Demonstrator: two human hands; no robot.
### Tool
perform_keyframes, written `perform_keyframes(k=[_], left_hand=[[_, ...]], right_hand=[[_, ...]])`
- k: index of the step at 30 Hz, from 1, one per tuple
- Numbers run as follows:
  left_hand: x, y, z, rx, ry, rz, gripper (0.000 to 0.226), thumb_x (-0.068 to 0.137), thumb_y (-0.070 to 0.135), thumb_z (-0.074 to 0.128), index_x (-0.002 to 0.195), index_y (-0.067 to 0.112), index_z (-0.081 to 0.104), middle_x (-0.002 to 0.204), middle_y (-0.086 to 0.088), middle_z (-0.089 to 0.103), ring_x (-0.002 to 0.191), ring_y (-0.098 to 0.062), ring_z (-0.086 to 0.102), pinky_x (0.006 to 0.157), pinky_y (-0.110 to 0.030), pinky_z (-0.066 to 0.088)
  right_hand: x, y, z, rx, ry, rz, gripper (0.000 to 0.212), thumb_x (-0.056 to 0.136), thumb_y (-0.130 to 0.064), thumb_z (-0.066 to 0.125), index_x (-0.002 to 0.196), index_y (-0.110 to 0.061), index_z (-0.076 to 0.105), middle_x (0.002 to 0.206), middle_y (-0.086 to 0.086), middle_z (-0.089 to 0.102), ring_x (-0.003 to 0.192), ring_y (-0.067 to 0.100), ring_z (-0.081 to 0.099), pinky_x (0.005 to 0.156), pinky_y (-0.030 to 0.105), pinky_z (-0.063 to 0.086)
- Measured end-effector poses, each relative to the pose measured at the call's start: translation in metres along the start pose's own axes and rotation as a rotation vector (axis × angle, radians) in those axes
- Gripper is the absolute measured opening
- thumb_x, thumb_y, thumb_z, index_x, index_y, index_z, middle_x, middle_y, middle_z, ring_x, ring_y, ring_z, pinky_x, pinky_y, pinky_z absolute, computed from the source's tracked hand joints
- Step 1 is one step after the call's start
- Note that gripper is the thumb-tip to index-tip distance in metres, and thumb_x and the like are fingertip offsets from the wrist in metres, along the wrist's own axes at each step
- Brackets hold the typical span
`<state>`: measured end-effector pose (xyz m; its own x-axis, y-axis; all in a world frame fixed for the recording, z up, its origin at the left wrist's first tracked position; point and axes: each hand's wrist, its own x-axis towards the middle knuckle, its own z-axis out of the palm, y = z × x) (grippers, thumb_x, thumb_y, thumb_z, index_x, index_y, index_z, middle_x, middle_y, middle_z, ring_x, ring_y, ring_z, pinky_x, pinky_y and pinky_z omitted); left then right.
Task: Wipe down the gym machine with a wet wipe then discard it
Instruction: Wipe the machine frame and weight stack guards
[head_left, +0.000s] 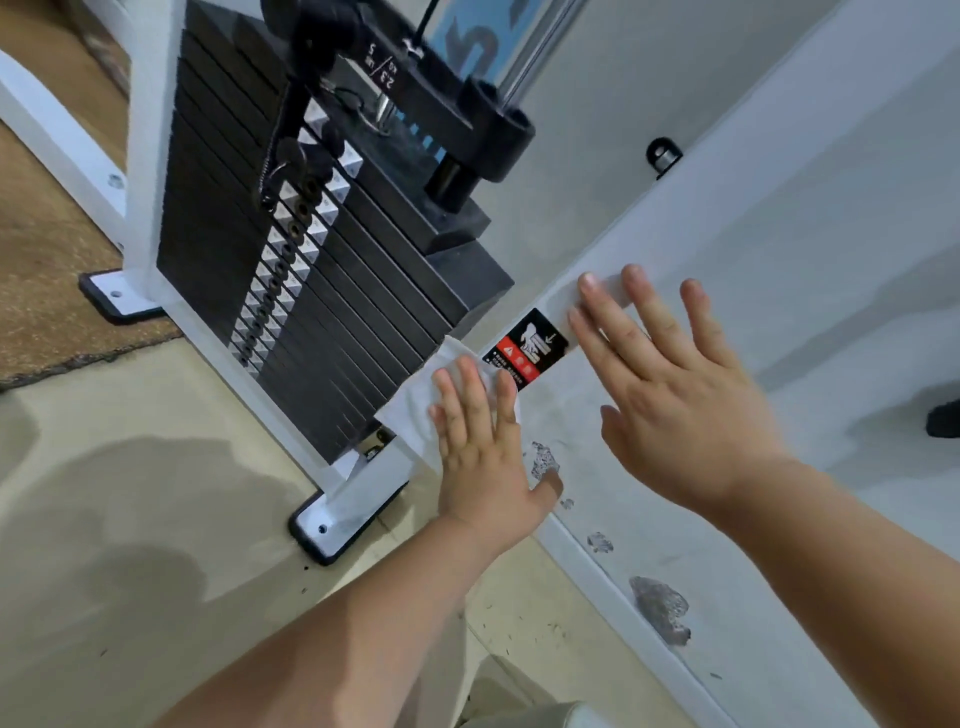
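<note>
Two straight-fingered hands at frame (753, 218): left hand (483, 457) over half-hidden wet wipe (415, 400), right hand (670, 384) beside warning label (530, 343).

Top weight (382, 67): white marks, upside down from here, "5" and "2.3" split by a slash; the small unit letters beside them are blurred.
Sticker (527, 345): black and red, on the white frame (675, 260); white pictogram, small arrow, warning triangle; its fine print is too small to read.
Plate tags (291, 249): silver, one per plate down the stack; numbers unreadable.
Blue panel (467, 31): far, behind the stack; part of a large pale character, cannot tell which.
</note>
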<state>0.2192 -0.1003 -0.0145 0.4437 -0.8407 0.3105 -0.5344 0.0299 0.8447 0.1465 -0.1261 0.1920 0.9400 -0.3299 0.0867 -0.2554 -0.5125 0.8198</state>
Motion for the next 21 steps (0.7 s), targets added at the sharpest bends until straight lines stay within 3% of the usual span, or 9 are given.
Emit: perform_keyframes(k=[9, 14, 18, 21], left_hand=[[0.052, 0.053, -0.059, 0.196, 0.134, 0.36, 0.125, 0.077, 0.053, 0.065, 0.158, 0.017, -0.024, 0.165, -0.014, -0.03, 0.153, -0.04, -0.022, 0.124, -0.061, 0.001], [0.082, 0.084, -0.089, 0.301, 0.19, 0.548, 0.118, 0.079, 0.054, 0.058, 0.16, 0.014, -0.018, 0.167, -0.017, -0.022, 0.154, -0.044, -0.012, 0.121, -0.064, 0.02], [0.104, 0.122, -0.118, 0.368, 0.188, 0.612, 0.109, 0.082, 0.055, 0.045, 0.158, 0.014, -0.021, 0.166, -0.017, -0.025, 0.154, -0.044, -0.012, 0.117, -0.063, 0.031], [0.122, 0.161, -0.142, 0.41, 0.191, 0.633, 0.109, 0.083, 0.051, 0.046, 0.157, 0.014, -0.025, 0.165, -0.014, -0.03, 0.154, -0.042, -0.016, 0.116, -0.061, 0.034]], right_hand=[[-0.006, 0.052, -0.014, -0.034, 0.199, 0.136, 0.086, 0.086, -0.02, 0.063, 0.163, -0.016, 0.026, 0.172, 0.005, 0.012, 0.158, 0.037, 0.003, 0.125, 0.062, 0.008], [-0.011, 0.083, -0.024, -0.038, 0.255, 0.156, 0.087, 0.085, -0.019, 0.063, 0.163, -0.015, 0.024, 0.172, 0.004, 0.014, 0.158, 0.036, 0.007, 0.125, 0.061, 0.011], [-0.015, 0.114, -0.039, -0.046, 0.258, 0.178, 0.086, 0.087, -0.02, 0.06, 0.163, -0.014, 0.021, 0.172, 0.004, 0.011, 0.158, 0.035, 0.008, 0.125, 0.061, 0.014], [-0.012, 0.143, -0.053, 0.002, 0.285, 0.259, 0.09, 0.085, -0.017, 0.064, 0.163, -0.012, 0.02, 0.172, 0.007, 0.011, 0.158, 0.036, 0.007, 0.126, 0.059, 0.012]])
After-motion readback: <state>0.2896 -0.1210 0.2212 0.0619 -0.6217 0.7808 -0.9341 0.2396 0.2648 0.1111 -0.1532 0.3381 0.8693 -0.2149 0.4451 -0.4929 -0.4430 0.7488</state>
